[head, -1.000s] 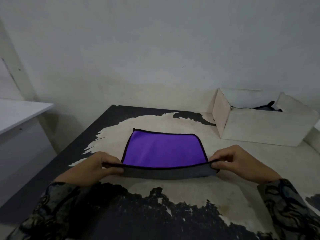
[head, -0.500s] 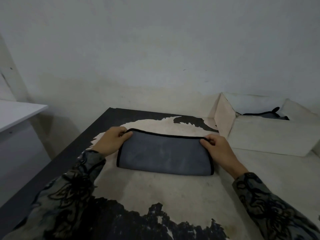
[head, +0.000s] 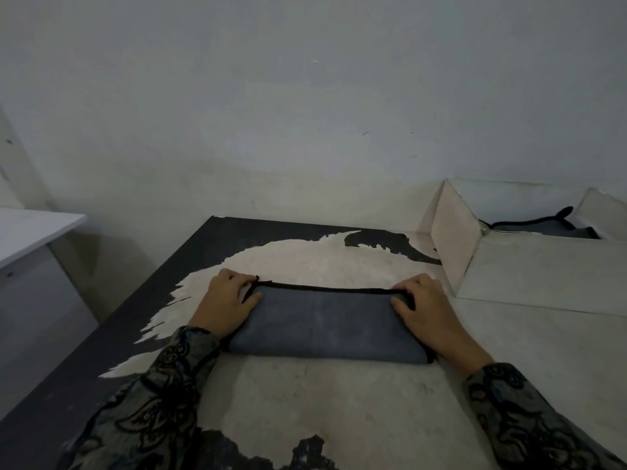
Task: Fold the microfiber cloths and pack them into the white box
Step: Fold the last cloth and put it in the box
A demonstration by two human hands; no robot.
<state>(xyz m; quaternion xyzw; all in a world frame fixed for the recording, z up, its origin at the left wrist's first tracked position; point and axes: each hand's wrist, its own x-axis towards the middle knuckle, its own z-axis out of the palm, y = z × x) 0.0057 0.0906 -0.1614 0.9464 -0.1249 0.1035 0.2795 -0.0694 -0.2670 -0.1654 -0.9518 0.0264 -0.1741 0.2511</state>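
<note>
- Our left hand and right hand pinch the far corners of the folded cloth, flat on the desk.
- Its black-trimmed edge faces far.
- The box stands far right, just beside our right hand, cloths inside.

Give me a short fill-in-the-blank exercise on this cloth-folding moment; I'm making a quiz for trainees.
1. The folded cloth on the table shows its ____ side, edged in black.
2. The left hand and the right hand each hold one ____ of the cloth.
3. The white box stands to the ____ of the cloth.
4. Inside the box lies another ____.

Missing words: grey; end; right; cloth
</note>
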